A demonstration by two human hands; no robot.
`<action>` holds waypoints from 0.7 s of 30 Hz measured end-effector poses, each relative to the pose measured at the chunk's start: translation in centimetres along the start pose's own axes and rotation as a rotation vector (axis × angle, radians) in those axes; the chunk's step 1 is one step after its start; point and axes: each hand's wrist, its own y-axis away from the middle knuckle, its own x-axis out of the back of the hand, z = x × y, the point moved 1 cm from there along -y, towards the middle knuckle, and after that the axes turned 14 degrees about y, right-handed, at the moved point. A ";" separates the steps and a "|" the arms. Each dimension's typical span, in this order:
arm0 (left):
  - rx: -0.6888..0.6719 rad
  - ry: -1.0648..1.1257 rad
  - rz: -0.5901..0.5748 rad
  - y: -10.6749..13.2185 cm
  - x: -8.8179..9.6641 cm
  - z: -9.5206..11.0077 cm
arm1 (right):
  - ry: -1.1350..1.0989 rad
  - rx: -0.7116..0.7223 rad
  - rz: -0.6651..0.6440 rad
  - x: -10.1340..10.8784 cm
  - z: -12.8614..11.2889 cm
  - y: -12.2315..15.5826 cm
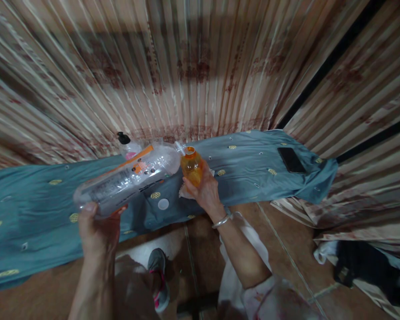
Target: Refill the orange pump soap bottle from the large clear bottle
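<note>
My left hand (100, 229) grips the base end of a large clear plastic bottle (130, 178) with an orange-and-white label. That bottle lies nearly on its side in the air, its neck pointing right. Its mouth is close to the open top of a small amber bottle (192, 168); whether the two rims touch I cannot tell. Wrapped round the amber bottle is my right hand (205, 186), holding it upright. A crumpled pale cloth or tissue (186, 193) shows beneath that hand. On the covered surface below lies a round white cap (163, 204).
A pump bottle (128, 146) with a black top stands behind the large bottle. The long surface wears a teal patterned cloth (246, 173), with a black phone (291, 160) at its right. Pleated curtains (200, 66) rise behind. Dark items (366, 266) lie lower right.
</note>
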 end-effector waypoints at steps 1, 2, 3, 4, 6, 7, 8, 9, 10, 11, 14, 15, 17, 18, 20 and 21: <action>-0.008 0.001 -0.005 0.0 -0.1 0.0 | 0.001 -0.001 -0.003 0.1 0.0 0.0; -0.013 0.001 -0.010 0.1 -0.1 0.0 | 0.001 -0.006 -0.007 0.1 0.0 0.1; -0.017 0.002 -0.012 0.1 -0.2 0.0 | 0.001 -0.010 -0.009 0.2 0.1 0.1; -0.020 0.003 -0.011 0.1 -0.2 0.0 | -0.001 -0.013 -0.007 0.3 0.1 0.1; -0.020 0.009 -0.007 0.0 -0.3 0.1 | -0.007 -0.015 0.004 0.3 0.1 0.1; -0.020 0.013 -0.004 -0.1 -0.2 0.1 | -0.011 -0.015 0.010 0.3 0.2 0.2; -0.019 0.018 -0.003 -0.2 -0.2 0.0 | -0.014 -0.014 0.016 0.2 0.2 0.2; -0.021 0.024 -0.001 -0.2 -0.1 0.0 | -0.015 -0.013 0.020 0.1 0.2 0.2; -0.021 0.027 0.000 -0.2 -0.1 0.0 | -0.015 -0.012 0.022 0.0 0.2 0.3; -0.021 0.029 -0.001 -0.3 0.0 0.0 | -0.014 -0.009 0.025 0.0 0.2 0.3; -0.025 0.028 -0.002 -0.2 0.1 -0.1 | -0.004 -0.003 0.024 -0.2 0.2 0.4; -0.028 0.026 -0.004 -0.2 0.1 -0.1 | 0.000 -0.001 0.024 -0.2 0.2 0.4; -0.037 0.024 -0.015 -0.2 0.0 -0.1 | 0.006 0.004 0.026 -0.2 0.2 0.4; -0.041 0.022 -0.021 -0.2 -0.1 -0.1 | 0.007 0.005 0.027 -0.2 0.2 0.4; -0.047 0.017 -0.028 -0.2 -0.2 0.0 | 0.007 0.005 0.026 -0.2 0.2 0.4; -0.050 0.013 -0.026 -0.2 -0.2 0.1 | 0.008 0.002 0.024 -0.2 0.2 0.4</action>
